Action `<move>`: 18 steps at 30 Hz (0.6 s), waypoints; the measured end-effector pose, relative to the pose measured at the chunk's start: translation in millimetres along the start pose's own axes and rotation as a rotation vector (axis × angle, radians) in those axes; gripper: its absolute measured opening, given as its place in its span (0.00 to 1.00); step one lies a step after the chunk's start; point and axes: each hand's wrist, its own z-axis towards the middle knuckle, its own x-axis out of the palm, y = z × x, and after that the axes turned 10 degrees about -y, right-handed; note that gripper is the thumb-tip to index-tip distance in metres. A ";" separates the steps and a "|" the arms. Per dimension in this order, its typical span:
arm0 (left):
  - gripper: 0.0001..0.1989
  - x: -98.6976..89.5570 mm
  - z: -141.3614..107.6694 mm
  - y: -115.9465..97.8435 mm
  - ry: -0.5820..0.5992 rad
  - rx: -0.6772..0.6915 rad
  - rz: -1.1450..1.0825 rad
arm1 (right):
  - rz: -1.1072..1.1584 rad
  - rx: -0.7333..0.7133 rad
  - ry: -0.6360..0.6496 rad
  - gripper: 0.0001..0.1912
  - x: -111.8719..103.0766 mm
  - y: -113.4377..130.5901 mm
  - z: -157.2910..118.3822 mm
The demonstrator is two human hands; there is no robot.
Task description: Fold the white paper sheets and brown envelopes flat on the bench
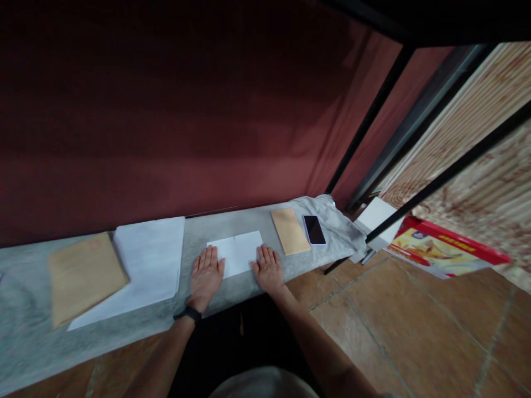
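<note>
A small sheet of white paper [238,253], with a faint line down its middle, lies on the cloth-covered bench. My left hand [206,276] rests flat at its left end, fingers stretched forward; a dark band is on that wrist. At the paper's right end, my right hand [269,269] also lies flat with its fingers out. Neither hand grips anything. Just right of my right hand is a brown envelope [290,231], and beside it a phone [314,230] with a dark screen.
Left on the bench, large white sheets [153,260] lie partly under a bigger brown envelope [85,276]. The grey cloth [232,218] meets a dark red wall behind. Black metal bars [369,121] stand at the right, near a white box [379,218] and a red-yellow box [446,249].
</note>
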 end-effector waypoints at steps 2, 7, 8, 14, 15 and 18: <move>0.32 -3.1 -7.4 -8.7 -0.009 -0.055 0.015 | 0.000 0.006 -0.007 0.31 -1.3 0.5 -1.1; 0.32 -8.5 -24.2 -61.9 0.059 0.111 -0.141 | -0.001 0.012 0.002 0.30 -1.6 2.5 -1.1; 0.31 -8.3 -26.7 -71.2 0.077 0.137 -0.164 | -0.003 0.012 0.007 0.30 -1.3 2.2 -1.1; 0.32 -2.8 -37.4 -61.9 0.063 0.154 -0.160 | -0.015 0.009 -0.013 0.30 0.1 1.5 -1.9; 0.33 -2.4 -39.3 -52.4 0.052 0.142 -0.150 | -0.014 0.007 -0.019 0.31 -0.2 1.6 -2.0; 0.33 -4.0 -45.9 -25.6 0.003 0.077 -0.114 | -0.005 0.008 -0.021 0.31 -2.2 1.6 -1.7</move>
